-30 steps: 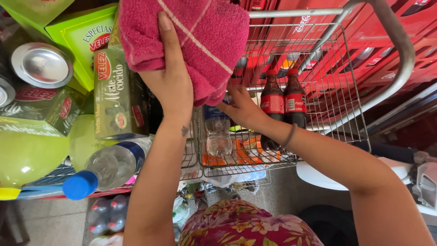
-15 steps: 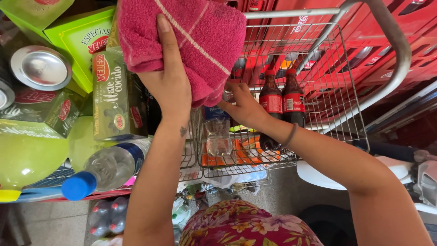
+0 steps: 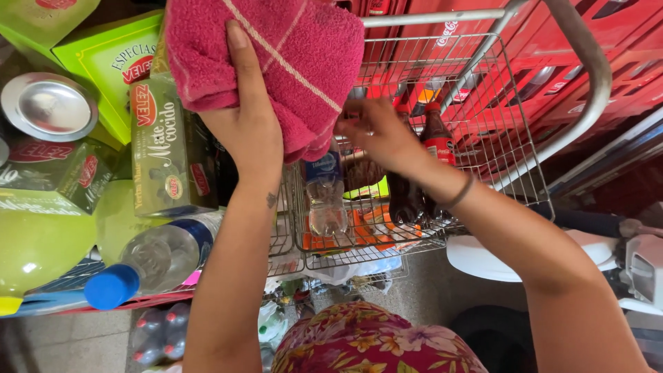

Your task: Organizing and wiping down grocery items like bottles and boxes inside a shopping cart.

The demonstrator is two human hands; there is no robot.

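Note:
My left hand [image 3: 247, 117] presses flat on a pink towel [image 3: 276, 52] held up over the wire cart [image 3: 442, 138], gripping it from below. My right hand [image 3: 376, 135] is raised beside the towel's lower right edge, fingers spread and blurred, holding nothing that I can see. Just beyond it stand two dark soda bottles with red caps [image 3: 431, 148] in the cart's upper basket. A clear water bottle [image 3: 324, 193] lies under the towel in the basket.
Green boxes [image 3: 169, 148], a silver-topped can [image 3: 48, 103] and a clear bottle with a blue cap [image 3: 148, 262] crowd the left. Red crates [image 3: 587, 41] stack behind the cart. A white object [image 3: 483, 255] sits at lower right.
My right hand has lifted from the cart's basket edge up toward the towel's lower right side. The left hand and towel have barely moved.

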